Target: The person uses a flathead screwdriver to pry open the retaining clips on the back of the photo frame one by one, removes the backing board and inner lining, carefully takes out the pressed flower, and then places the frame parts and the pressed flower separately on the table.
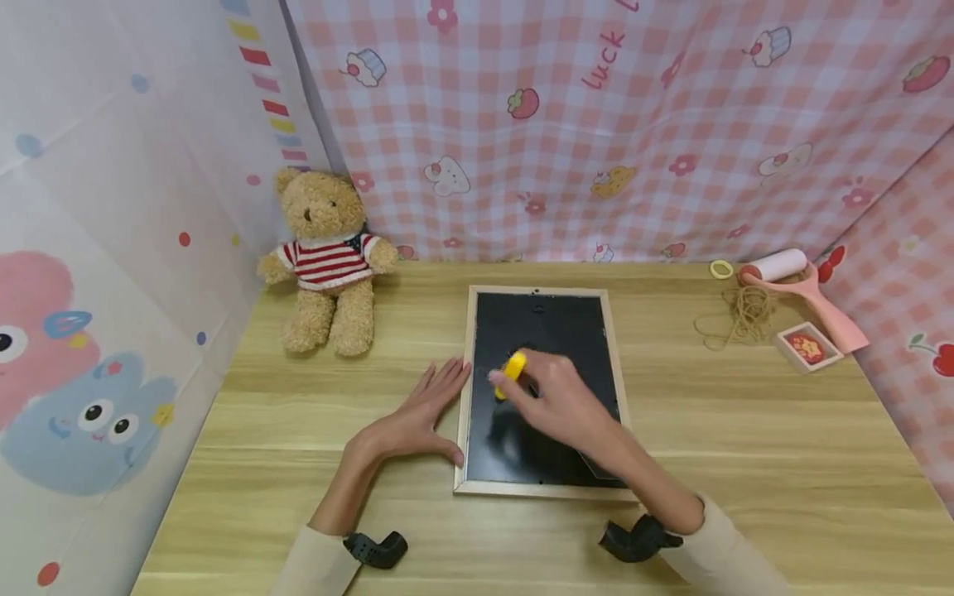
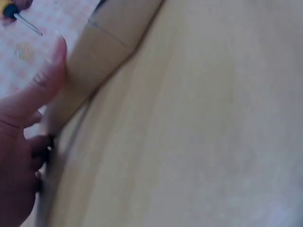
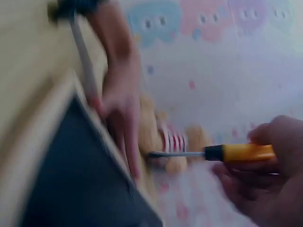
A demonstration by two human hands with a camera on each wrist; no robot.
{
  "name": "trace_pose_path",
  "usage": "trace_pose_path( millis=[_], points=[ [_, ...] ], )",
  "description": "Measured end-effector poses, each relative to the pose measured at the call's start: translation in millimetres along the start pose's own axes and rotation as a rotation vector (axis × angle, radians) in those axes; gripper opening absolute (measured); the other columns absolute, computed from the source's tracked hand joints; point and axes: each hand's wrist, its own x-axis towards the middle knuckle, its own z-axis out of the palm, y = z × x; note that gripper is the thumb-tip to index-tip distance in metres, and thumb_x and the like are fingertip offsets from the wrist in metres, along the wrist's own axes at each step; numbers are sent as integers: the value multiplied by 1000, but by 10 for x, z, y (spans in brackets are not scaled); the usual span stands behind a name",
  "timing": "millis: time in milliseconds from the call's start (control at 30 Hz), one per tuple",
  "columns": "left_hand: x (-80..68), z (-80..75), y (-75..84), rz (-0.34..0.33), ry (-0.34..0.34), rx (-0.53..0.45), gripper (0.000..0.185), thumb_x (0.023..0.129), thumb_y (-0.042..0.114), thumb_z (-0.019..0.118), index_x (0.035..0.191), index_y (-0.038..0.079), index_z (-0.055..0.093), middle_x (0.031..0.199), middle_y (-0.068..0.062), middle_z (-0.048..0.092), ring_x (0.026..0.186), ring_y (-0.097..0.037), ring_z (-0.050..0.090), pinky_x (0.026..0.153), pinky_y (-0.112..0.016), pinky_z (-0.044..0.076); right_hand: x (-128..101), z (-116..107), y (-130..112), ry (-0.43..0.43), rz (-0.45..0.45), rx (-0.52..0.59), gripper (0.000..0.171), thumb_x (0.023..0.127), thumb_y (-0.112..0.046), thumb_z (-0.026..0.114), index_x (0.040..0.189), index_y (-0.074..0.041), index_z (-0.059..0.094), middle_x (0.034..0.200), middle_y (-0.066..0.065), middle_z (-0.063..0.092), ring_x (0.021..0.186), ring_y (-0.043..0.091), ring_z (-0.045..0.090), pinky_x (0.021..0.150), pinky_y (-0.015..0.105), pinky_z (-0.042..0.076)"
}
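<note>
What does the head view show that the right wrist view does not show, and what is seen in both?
Only the head view shows the lint roller, the rubber bands and the whole table. Only the right wrist view shows the metal shaft of the screwdriver. Both show the right hand holding the screwdriver, the left hand at the picture frame, and the teddy bear.

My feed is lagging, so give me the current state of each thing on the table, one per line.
picture frame: flat, black back up
screwdriver: held over frame back
right hand: gripping screwdriver
left hand: flat, fingers straight, at frame's left edge
teddy bear: sitting upright
lint roller: lying down
rubber bands: loose pile
</note>
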Motion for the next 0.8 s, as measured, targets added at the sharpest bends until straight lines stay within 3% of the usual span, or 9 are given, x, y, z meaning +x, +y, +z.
trace_pose_path(
  millis=[133,200,300,367,433,567,633,800],
  points=[
    [-115,82,236,-72,-20,-44,137,83,53,91,177,8,1,184,-15,-14,171,-35,-13,138,-56,-7,193,-402,504,114,103,-92,15,111,-6,62,112,6,71,101,18,73,80,25,69,72,33,60],
    [-201,208,394,-109,-7,-41,137,85,44,92,176,6,-2,183,-17,-19,169,-42,-14,137,-62,-1,292,-573,816,99,173,-163,17,111,-3,58,114,11,67,101,24,70,80,32,66,72,40,57],
    [-335,459,620,-142,49,-47,139,85,43,92,175,3,-5,181,-22,-23,167,-52,-10,135,-67,5,375,-756,1249,46,241,-279,22,110,-1,58,118,18,65,108,34,67,89,43,65,80,53,58],
    [-419,605,736,-154,100,-67,137,86,43,91,174,0,-5,181,-25,-20,166,-54,-6,137,-59,4,403,-815,1474,20,250,-339,26,109,-1,59,122,21,65,116,40,66,99,51,66,90,62,57],
    [-485,708,820,-156,157,-100,131,90,40,88,174,-3,-3,182,-26,-14,167,-52,-2,139,-43,-2,411,-849,1648,1,252,-374,29,109,-3,61,124,21,67,119,41,68,106,54,66,97,65,54],
    [-535,822,835,-121,259,-94,114,98,32,80,173,-6,4,183,-27,-2,170,-33,-1,131,-15,-10,408,-869,1855,-6,263,-372,25,108,-4,65,116,19,71,111,38,71,103,53,67,94,65,53],
    [-534,832,794,-104,294,-71,109,98,28,79,173,-5,8,183,-27,4,170,-24,0,131,-13,-8,406,-870,1907,7,281,-361,21,107,-4,67,110,16,72,106,36,70,97,50,66,90,64,53],
    [-525,727,702,-77,336,-16,106,91,24,85,172,-5,22,180,-25,19,168,-33,21,134,-18,-6,380,-929,1975,22,304,-349,18,106,-5,70,103,13,70,99,31,68,87,43,63,80,56,52]
  ],
)
